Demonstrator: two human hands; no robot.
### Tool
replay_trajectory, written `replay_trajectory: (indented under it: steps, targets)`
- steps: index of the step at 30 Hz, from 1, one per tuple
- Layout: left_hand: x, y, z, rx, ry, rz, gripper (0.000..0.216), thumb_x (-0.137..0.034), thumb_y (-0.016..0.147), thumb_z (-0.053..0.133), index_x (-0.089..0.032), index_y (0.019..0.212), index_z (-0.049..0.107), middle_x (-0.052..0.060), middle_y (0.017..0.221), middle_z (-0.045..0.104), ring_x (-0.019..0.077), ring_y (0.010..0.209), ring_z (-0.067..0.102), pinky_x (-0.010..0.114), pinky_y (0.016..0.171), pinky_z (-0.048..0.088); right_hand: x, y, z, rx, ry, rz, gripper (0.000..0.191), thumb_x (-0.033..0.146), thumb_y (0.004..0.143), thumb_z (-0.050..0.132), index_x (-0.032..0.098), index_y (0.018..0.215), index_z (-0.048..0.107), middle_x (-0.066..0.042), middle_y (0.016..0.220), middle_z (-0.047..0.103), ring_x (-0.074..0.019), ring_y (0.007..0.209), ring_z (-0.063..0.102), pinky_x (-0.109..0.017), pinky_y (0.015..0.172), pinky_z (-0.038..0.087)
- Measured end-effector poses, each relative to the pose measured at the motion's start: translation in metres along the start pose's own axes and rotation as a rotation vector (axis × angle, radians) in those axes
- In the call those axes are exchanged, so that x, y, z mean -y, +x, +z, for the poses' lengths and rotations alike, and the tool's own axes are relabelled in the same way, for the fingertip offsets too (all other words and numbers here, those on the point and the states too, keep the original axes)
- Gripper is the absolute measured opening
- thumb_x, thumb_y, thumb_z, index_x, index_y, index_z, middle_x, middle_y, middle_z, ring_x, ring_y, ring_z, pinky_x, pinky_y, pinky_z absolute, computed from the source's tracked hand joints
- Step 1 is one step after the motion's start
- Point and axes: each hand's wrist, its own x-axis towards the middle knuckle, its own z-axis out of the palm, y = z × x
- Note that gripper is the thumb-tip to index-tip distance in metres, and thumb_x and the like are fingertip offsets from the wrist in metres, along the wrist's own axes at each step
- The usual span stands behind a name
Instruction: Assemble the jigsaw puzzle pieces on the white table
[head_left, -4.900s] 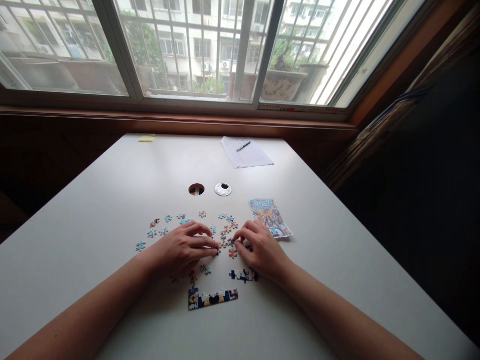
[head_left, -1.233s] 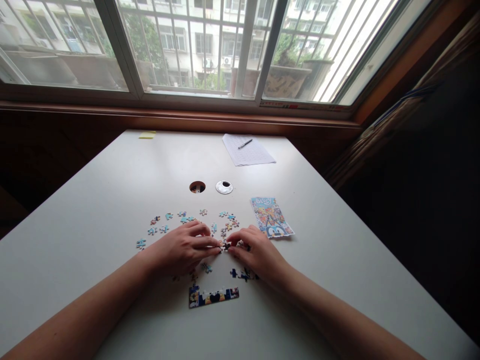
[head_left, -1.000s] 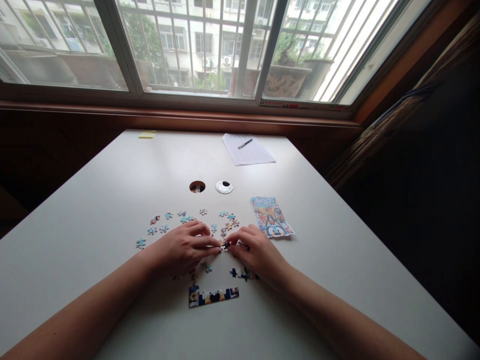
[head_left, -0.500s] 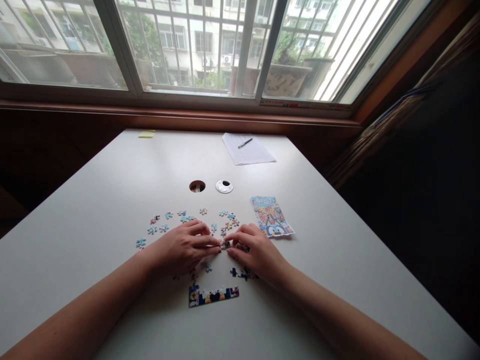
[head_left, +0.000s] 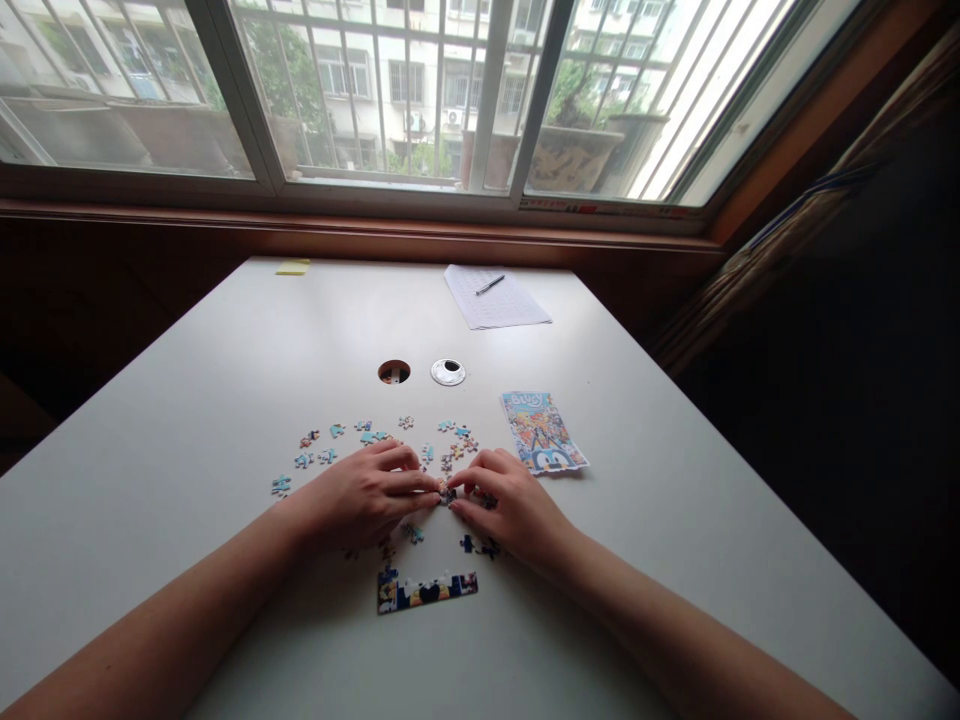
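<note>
Tabletop (white, softly lit) sits below a barred window, left hand and right hand pinching puzzle pieces.

White table fills lower frame. On it: loose multicoloured jigsaw pieces centre, joined dark-blue jigsaw strip bottom centre, colourful printed sheet centre-right, white papers upper centre.

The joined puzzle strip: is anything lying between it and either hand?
Yes. Loose puzzle pieces lie between the left hand and the strip; dark-blue pieces lie between the right hand and its right end.
</note>
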Motion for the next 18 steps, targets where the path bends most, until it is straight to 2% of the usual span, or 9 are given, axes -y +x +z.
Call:
replay_trajectory:
  steps: [12, 18]
  targets:
    - [-0.0006, 0.0004, 0.0001, 0.011, 0.007, 0.009, 0.044, -0.013, 0.091, 0.057, -0.023, 0.135, 0.056, 0.004, 0.122, 0.069, 0.0203, 0.098, 0.057, 0.037, 0.089, 0.049, 0.0011, -0.0014, -0.0013, -0.018, 0.001, -0.011, 0.020, 0.015, 0.087, 0.065, 0.025, 0.103, 0.071, -0.003, 0.091, 0.063, -0.0195, 0.089, 0.056, -0.035, 0.083, 0.045]
    - [-0.0009, 0.0006, 0.0010, 0.010, 0.022, 0.006, 0.038, -0.016, 0.094, 0.058, -0.024, 0.131, 0.059, 0.004, 0.120, 0.068, 0.0193, 0.098, 0.057, 0.036, 0.089, 0.049, 0.0007, -0.0011, -0.0016, -0.025, 0.005, -0.018, 0.022, 0.015, 0.088, 0.064, 0.026, 0.104, 0.072, -0.003, 0.091, 0.063, -0.0194, 0.089, 0.057, -0.036, 0.084, 0.046]
